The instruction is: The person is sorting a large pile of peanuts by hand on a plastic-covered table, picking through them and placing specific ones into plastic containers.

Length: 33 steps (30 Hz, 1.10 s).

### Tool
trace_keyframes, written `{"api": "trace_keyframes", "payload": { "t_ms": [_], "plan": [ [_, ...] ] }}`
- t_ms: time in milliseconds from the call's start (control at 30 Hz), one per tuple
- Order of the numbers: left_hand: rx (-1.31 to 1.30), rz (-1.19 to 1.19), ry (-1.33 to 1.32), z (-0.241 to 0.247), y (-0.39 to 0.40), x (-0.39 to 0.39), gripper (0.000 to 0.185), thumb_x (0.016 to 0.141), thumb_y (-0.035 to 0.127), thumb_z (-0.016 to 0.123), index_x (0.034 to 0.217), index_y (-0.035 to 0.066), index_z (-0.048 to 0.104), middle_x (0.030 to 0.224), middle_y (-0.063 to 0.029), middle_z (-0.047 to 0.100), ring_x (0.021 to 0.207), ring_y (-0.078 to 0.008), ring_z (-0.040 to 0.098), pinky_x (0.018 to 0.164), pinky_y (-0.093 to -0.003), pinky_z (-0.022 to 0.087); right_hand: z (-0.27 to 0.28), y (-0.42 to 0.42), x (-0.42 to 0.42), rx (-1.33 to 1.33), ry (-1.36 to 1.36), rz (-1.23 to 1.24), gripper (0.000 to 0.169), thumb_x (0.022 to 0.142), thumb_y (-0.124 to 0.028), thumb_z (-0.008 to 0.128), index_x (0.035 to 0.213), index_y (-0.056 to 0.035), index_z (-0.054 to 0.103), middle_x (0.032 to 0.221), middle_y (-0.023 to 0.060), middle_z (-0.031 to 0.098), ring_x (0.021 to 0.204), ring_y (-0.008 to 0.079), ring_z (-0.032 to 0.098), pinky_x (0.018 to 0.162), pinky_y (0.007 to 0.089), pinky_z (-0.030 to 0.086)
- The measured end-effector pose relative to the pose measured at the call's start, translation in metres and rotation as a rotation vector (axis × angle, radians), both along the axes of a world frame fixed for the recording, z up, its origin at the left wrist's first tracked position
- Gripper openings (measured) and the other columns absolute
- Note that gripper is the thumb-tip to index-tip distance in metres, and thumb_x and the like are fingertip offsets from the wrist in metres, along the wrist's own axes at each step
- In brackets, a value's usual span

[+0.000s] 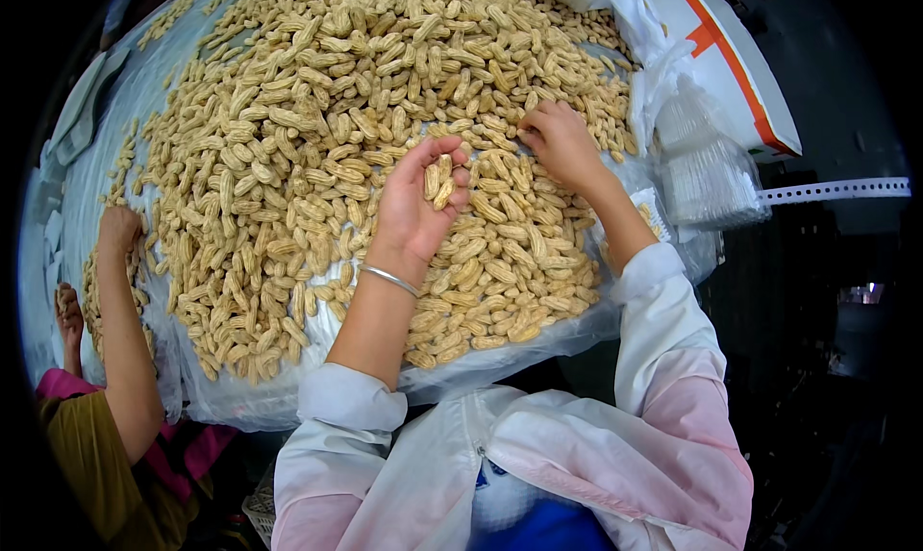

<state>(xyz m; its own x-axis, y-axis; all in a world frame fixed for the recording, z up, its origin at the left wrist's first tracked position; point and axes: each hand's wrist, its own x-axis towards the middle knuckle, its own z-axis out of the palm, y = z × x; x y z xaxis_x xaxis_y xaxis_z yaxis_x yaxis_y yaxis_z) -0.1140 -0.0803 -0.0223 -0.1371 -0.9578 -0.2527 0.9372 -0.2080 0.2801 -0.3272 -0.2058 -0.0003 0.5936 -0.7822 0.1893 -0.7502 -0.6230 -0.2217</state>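
A broad heap of peanuts in their shells (324, 111) covers the plastic-lined table before me. My left hand (422, 197) is turned palm up over the middle of it, with a few unshelled peanuts (439, 182) cupped in the palm and curled fingers. Farther right, my right hand (562, 143) reaches down to the heap, its fingertips bent in and touching the peanuts there. Whether a peanut is pinched between those fingertips is hidden. Between my forearms lies a looser spread of peanuts (505, 262), reaching to the table's front edge.
On the left, a co-worker's hand (120, 228) touches a smaller row of peanuts; their other hand (70, 309) holds some. Stacked clear plastic trays (703, 161) stand at right beside a white box with orange tape (743, 60). Plastic sheeting (245, 407) hangs over the front edge.
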Motion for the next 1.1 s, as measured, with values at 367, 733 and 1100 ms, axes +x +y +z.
{"api": "trace_keyframes", "payload": {
  "t_ms": [367, 733, 1100],
  "plan": [
    [0.013, 0.008, -0.02, 0.001, 0.0, 0.0, 0.028, 0.101, 0.025, 0.05, 0.11, 0.0, 0.058, 0.095, -0.0101, 0.058, 0.074, -0.0187, 0.053, 0.056, -0.0273, 0.041, 0.02, -0.001, -0.016, 0.633, -0.458, -0.212, 0.026, 0.098, -0.014, 0.056, 0.119, -0.0015, 0.067, 0.116, 0.0079, 0.067, 0.103, 0.0165, 0.06, 0.09, 0.0306, 0.047],
    [-0.067, 0.083, 0.154, 0.0, -0.001, 0.002, 0.034, 0.1, 0.029, 0.049, 0.111, -0.001, 0.058, 0.096, -0.0099, 0.056, 0.075, -0.019, 0.05, 0.057, -0.0266, 0.04, 0.003, 0.042, 0.001, 0.192, 0.01, 0.299, 0.048, 0.095, -0.034, 0.06, 0.139, -0.0155, 0.054, 0.157, 0.0129, 0.034, 0.143, 0.0399, 0.03, 0.115, 0.0459, 0.031],
    [-0.082, 0.119, 0.209, -0.002, -0.001, 0.006, 0.032, 0.098, 0.029, 0.05, 0.111, 0.0, 0.057, 0.095, -0.0097, 0.054, 0.075, -0.0183, 0.047, 0.057, -0.027, 0.039, 0.06, 0.068, -0.038, 0.637, -0.058, 0.279, 0.037, 0.095, -0.022, 0.06, 0.129, -0.0077, 0.063, 0.136, 0.0099, 0.059, 0.142, 0.0303, 0.037, 0.116, 0.0433, 0.028]
  ]
}}
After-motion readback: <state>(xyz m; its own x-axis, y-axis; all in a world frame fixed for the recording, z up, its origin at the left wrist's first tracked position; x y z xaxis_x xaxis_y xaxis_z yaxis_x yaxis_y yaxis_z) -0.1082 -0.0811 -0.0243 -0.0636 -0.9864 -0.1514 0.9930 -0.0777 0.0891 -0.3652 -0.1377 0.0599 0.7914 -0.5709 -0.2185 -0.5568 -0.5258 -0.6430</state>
